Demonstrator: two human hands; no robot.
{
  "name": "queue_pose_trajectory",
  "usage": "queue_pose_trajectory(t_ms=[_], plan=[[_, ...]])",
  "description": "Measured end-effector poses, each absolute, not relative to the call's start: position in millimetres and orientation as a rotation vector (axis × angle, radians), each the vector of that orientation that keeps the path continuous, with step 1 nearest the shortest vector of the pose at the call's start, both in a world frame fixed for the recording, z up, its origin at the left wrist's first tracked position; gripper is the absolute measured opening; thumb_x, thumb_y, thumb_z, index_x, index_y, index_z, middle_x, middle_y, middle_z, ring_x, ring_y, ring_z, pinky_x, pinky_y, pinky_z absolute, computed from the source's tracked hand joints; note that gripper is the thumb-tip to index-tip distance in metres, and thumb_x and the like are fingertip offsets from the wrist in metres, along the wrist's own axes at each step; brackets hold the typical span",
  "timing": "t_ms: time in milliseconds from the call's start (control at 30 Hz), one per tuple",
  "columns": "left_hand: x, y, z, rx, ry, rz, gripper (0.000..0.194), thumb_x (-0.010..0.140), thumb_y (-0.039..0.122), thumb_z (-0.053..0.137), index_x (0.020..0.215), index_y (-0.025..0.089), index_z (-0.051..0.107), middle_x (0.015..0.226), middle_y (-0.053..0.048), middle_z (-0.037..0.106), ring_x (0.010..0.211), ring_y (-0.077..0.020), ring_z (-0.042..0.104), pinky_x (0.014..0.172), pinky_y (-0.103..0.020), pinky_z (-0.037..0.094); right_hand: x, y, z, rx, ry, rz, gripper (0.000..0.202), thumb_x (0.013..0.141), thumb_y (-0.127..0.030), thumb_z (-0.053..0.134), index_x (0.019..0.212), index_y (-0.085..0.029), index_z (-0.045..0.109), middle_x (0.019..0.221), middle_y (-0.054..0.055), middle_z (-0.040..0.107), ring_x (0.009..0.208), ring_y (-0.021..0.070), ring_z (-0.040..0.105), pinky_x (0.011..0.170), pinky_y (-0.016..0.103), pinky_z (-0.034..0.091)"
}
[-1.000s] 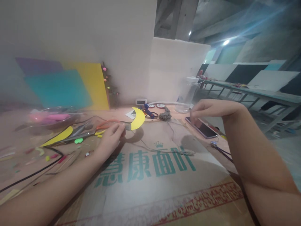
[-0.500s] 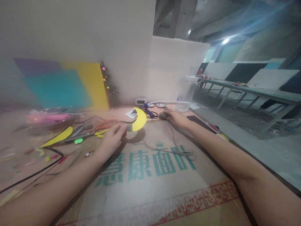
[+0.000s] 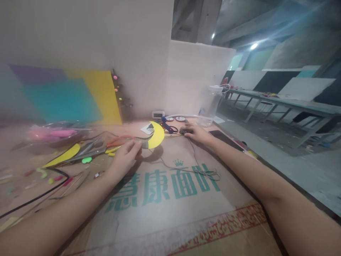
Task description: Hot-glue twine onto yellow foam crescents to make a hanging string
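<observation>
From my remote post, the broadest thing is the pinkish work table point(image 3: 137, 127), then the pale brown cardboard sheet printed with green characters point(image 3: 149, 224), spread flat, I'd judge, as a protective surface. A tall clear plastic jar with a white lid point(image 3: 209, 111) stands at the back, probably to free elbow room. My left hand point(image 3: 126, 153) is pinched narrow on the lower end of the flat yellow paper-like crescent point(image 3: 157, 137), raised above the cardboard, likely so its face is uncovered. My right hand point(image 3: 199, 134) curls over the small grey tangled string bundle point(image 3: 182, 131); whether it grips, I cannot tell.
</observation>
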State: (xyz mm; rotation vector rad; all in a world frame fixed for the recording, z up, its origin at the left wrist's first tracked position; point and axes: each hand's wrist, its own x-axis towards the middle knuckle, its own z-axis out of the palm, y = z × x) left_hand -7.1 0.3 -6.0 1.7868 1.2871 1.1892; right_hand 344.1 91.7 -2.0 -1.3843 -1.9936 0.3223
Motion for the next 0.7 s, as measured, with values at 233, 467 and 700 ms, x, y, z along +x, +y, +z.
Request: queue_pose_trajectory(t_ms=[233,467,700], plan=[[-5.3,-1.1,-3.4,1.78,1.314,1.165,0.039,0.088,0.05,0.045,0.065,0.018,0.046,0.06,0.003,0.044,0.054,-0.0116,0.039,0.05,-0.024,0.029,364.2,98.5,-3.6,-1.514,-1.749,0.36,0.031,0.098,-0.039,0.045,0.108,-0.016,0.062,0.095,0.009,0.069,0.076,0.0164,0.065,0.071,0.035,0.055],[-5.7,-2.1,-3.5,1.783,1.311,1.154,0.038,0.087,0.05,0.044,0.065,0.019,0.046,0.059,0.004,0.042,0.053,-0.0115,0.038,0.05,-0.024,0.028,357.4,93.3,9.1,-1.369,-1.913,0.394,0.035,0.078,-0.025,0.069,0.113,-0.025,0.069,0.126,0.007,0.063,0.111,0.024,0.06,0.101,0.039,0.045],[-4.9,-1.8,-3.2,1.782,1.316,1.157,0.039,0.088,0.051,0.044,0.065,0.019,0.047,0.06,0.003,0.043,0.054,-0.0119,0.039,0.051,-0.024,0.029,359.3,104.8,-6.9,-1.372,-1.7,0.528,0.029,0.078,-0.017,0.063,0.106,-0.022,0.071,0.11,0.007,0.071,0.113,0.0286,0.06,0.102,0.05,0.043]])
